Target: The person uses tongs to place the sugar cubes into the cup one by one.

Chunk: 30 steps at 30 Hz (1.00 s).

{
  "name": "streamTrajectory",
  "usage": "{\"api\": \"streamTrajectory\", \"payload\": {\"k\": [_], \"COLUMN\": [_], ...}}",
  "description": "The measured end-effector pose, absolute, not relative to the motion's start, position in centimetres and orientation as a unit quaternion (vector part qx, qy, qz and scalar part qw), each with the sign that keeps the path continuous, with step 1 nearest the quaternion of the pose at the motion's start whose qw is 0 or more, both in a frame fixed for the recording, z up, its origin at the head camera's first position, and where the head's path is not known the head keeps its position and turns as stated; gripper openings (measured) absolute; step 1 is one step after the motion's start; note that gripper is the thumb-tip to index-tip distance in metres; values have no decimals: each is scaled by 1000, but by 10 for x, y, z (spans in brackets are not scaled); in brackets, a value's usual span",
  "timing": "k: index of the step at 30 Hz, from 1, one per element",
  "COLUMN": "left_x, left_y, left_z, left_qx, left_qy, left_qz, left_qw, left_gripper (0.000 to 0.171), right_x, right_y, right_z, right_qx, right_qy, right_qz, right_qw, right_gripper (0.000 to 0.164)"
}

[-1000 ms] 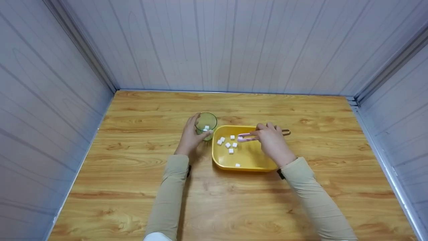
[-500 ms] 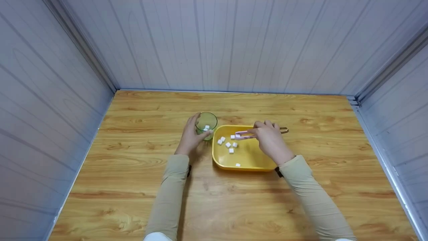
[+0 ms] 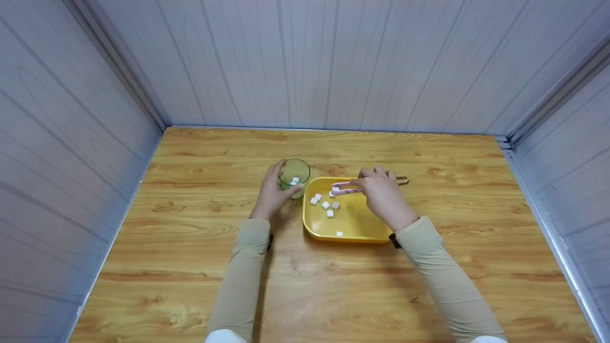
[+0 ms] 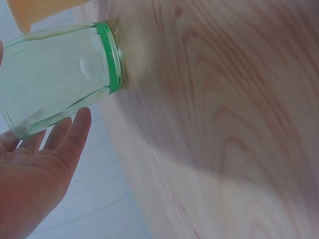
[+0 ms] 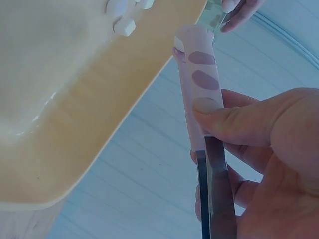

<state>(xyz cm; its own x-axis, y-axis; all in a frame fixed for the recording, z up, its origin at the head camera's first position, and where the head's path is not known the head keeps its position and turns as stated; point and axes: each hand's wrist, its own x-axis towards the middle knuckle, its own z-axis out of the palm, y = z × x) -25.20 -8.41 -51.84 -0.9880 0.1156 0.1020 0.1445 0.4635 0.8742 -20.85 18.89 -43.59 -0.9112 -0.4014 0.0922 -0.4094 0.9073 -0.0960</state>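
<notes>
My left hand (image 3: 271, 197) holds a clear green-tinted glass (image 3: 296, 169) at its side, thumb and fingers round it. White cubes (image 3: 295, 180) lie in the bottom. In the left wrist view the glass (image 4: 55, 74) stands upright on the table, with several fingers (image 4: 72, 142) along one side. My right hand (image 3: 387, 197) pinches metal tongs (image 5: 204, 94) with pink spotted tips, thumb on one arm. Between the tips sits a white cube (image 5: 179, 44), partly hidden. The tongs are over the left back part of a yellow tray (image 3: 357, 221), where several loose white cubes (image 3: 325, 205) lie.
Tray and glass stand side by side on a wood-grain table (image 3: 190, 267). A single cube (image 3: 339, 234) lies by the tray's front wall. White panel walls (image 3: 305, 66) enclose the table at the back and both sides.
My right hand has moved slightly left and toward the back wall, bringing the tongs and their cube closer to the glass. The left hand and glass stay put.
</notes>
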Motion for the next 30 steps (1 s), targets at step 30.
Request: {"api": "streamTrajectory", "payload": {"k": [30], "left_x": [-253], "left_y": [-84], "left_z": [-517], "left_qx": [-71], "left_qy": [-856], "left_qz": [-511], "left_qw": [17], "left_gripper": [86], "right_x": [-220], "right_y": [162], "right_z": [-414], "right_qx": [213], "right_qy": [-973], "right_qz": [75], "right_qw": [44], "right_gripper": [32]}}
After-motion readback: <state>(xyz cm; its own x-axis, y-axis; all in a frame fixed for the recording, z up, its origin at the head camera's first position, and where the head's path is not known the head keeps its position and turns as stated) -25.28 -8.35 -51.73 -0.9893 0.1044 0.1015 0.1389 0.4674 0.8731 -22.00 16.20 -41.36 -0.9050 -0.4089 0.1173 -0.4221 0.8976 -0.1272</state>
